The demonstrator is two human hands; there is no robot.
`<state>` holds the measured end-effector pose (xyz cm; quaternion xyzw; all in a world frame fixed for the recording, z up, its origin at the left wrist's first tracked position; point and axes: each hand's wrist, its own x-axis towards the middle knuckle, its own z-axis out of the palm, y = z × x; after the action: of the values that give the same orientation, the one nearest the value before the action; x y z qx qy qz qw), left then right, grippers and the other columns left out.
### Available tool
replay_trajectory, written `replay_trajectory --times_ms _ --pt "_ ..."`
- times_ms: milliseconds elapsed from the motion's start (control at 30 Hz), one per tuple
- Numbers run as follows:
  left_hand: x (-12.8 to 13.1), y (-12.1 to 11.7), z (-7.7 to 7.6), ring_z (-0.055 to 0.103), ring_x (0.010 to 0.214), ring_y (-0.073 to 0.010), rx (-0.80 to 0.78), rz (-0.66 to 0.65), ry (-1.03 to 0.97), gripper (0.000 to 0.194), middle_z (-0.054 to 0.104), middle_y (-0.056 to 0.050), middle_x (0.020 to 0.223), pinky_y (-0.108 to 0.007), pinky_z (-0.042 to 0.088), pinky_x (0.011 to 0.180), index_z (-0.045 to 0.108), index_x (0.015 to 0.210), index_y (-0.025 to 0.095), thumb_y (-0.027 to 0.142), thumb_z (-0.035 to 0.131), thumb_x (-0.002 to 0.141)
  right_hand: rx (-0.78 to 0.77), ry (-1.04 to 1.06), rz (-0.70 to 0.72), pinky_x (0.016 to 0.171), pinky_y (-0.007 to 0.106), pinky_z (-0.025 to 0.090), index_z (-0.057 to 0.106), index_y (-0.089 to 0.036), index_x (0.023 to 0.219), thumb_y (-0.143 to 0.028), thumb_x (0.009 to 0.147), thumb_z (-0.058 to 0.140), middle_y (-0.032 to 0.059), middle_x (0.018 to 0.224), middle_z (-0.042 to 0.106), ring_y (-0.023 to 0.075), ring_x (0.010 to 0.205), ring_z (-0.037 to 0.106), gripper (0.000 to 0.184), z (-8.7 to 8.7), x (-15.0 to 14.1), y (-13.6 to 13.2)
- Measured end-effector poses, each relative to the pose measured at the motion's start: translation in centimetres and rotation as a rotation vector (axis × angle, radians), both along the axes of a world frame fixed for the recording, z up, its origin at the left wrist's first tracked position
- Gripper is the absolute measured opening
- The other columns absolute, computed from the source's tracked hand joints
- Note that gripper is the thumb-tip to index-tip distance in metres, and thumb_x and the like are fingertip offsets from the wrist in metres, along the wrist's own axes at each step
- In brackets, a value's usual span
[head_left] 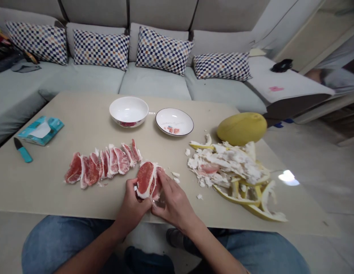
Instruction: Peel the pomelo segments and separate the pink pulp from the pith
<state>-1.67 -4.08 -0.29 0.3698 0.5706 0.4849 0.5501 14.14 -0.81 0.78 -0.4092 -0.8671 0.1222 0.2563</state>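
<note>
From where I stand, a small knife [25, 155] with a teal handle lies at the far left of the pale table [88, 121], its dark blade pointing away from the person, and just beyond it sits a blue tissue pack [50, 134] with a white tissue showing on top. Next comes a slanting row of peeled segments [119, 161], red flesh edged with white membrane, leaning against one another. Behind the row's right end stands a white bowl [129, 108] with a red pattern on its outer side. Near the table's front edge, the left hand [134, 206] is partly closed, fingers curled round the left side of a pomelo chunk [146, 179], thumb along its near edge. That chunk is just right of the row, cut red face up; I can't tell whether it rests on the tabletop. The right hand [174, 200] is half curled, gripping its right side with the fingers together. Farther back, an oval dark-rimmed plate [181, 118] holds a few pink bits. At the right, a heap of white pith [225, 161] spreads over curved yellow rinds [258, 209], with a whole yellow pomelo [242, 128] just behind.
</note>
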Motion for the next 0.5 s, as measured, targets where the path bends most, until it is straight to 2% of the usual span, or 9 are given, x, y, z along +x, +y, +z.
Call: replay_trajectory --times_ms 133,300,400,500 --pt "0.1 0.0 0.7 0.062 0.079 -0.0177 -0.014 0.019 0.025 0.053 0.059 -0.001 0.094 -0.031 0.050 0.073 0.038 0.111 0.020 0.008 0.058 0.063 0.019 0.014 -0.026 0.105 0.052 0.044 0.018 -0.006 0.149 -0.026 0.070 0.061 0.0243 0.146 0.039 0.0355 0.137 0.037 0.092 -0.2 -0.4 -0.4" --pt "0.6 -0.2 1.2 0.060 0.076 -0.0176 0.013 0.069 0.099 0.053 0.059 -0.001 0.091 -0.032 0.050 0.071 0.042 0.109 0.018 0.007 0.059 0.060 0.191 0.016 -0.080 0.103 0.057 0.043 0.016 0.000 0.148 -0.028 0.073 0.058 0.0287 0.144 0.039 0.0397 0.137 0.033 0.090 -1.5 -1.4 -0.9" --pt "1.0 -0.3 1.2 0.061 0.079 -0.0187 0.033 0.074 0.138 0.056 0.058 -0.003 0.096 -0.034 0.050 0.075 0.041 0.111 0.018 0.006 0.060 0.060 0.221 0.072 -0.113 0.098 0.051 0.050 0.016 -0.004 0.149 -0.022 0.078 0.052 0.0260 0.140 0.046 0.0350 0.131 0.045 0.082 -2.2 -0.9 -0.8" --pt "1.1 -0.2 1.2 0.062 0.086 -0.0205 0.045 0.067 0.108 0.057 0.058 -0.005 0.102 -0.036 0.050 0.079 0.039 0.113 0.019 0.008 0.062 0.062 0.184 0.099 -0.116 0.096 0.046 0.053 0.016 -0.010 0.151 -0.016 0.078 0.049 0.0216 0.137 0.051 0.0304 0.126 0.051 0.080 -2.0 -0.1 -0.5"
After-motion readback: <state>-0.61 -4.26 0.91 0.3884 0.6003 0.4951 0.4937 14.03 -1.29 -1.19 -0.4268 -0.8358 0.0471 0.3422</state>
